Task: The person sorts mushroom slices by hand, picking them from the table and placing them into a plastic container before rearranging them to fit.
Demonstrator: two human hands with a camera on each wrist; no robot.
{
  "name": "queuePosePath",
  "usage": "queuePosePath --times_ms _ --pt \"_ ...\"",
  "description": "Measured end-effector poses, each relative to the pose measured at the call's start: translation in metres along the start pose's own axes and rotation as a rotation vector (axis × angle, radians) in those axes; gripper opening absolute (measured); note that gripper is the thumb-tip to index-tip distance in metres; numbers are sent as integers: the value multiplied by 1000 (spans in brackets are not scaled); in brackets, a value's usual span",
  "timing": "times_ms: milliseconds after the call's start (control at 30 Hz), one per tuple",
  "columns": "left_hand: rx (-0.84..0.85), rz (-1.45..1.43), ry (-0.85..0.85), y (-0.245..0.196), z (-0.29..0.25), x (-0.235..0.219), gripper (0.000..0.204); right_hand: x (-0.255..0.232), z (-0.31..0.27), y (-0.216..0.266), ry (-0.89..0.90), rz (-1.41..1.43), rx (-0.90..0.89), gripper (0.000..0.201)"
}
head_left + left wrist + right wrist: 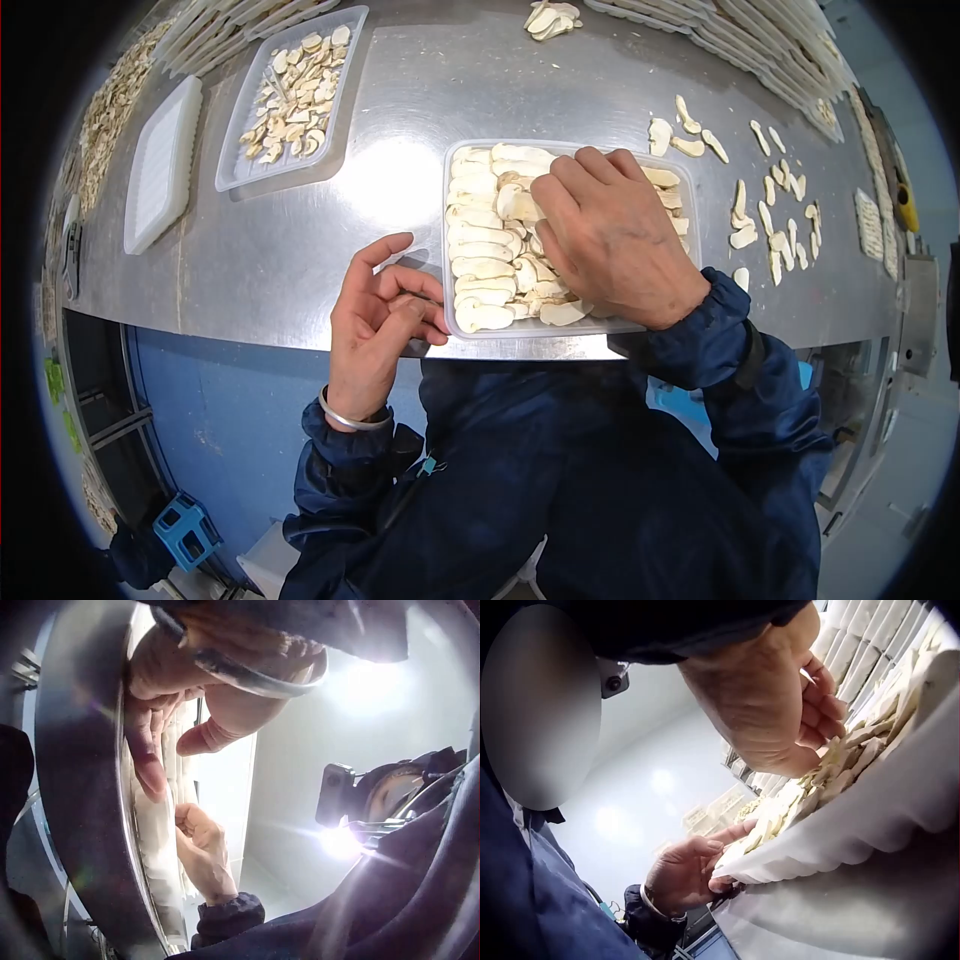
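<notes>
A clear plastic tray holds rows of pale, mushroom-like slices, also visible in the right wrist view. My right hand is over the tray's right half, fingers curled, its thumb and forefinger pinching a slice that lies over others. In the right wrist view, the fingertips of this hand are down among the slices. My left hand is beside the tray's lower left corner, fingers loosely bent and some fingertips touching the edge. The left wrist view shows this hand near the tray side.
Loose slices lie scattered right of the tray, with a small pile at the back. Another tray of cut pieces and a white tray stand at the left. Stacked trays line the back right.
</notes>
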State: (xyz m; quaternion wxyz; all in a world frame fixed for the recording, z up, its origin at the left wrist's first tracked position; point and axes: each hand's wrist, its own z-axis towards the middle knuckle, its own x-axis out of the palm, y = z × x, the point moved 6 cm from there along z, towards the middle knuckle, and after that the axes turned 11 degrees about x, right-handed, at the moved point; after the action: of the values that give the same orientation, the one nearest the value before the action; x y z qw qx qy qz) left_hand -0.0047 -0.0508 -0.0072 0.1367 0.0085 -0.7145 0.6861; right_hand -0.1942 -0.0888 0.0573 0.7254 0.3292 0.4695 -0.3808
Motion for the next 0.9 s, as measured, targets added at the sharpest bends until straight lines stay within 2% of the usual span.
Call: queuePosePath --times_ms 367,533,633,667,733,800,867,900 --pt "-11 15 -8 1 1 -1 51 -2 1 -1 -24 50 4 13" --pt "-44 93 -43 -1 0 0 51 -40 -10 -19 -46 29 96 18" --pt "11 131 -56 -1 0 2 51 -82 -41 -62 -154 -46 246 20" --pt "-4 137 -52 0 1 1 51 -98 -57 -86 -293 -65 286 19" --pt "-1 133 -58 2 1 0 52 -125 -92 -147 -327 -247 454 11" --pt "1 119 -52 1 2 0 52 -138 -141 -220 -214 -307 793 7" --pt "-1 103 -46 0 3 -1 51 -132 -190 -279 26 -393 990 13" --pt "-5 118 -45 0 3 -1 52 -128 -203 -290 149 -428 1083 17"
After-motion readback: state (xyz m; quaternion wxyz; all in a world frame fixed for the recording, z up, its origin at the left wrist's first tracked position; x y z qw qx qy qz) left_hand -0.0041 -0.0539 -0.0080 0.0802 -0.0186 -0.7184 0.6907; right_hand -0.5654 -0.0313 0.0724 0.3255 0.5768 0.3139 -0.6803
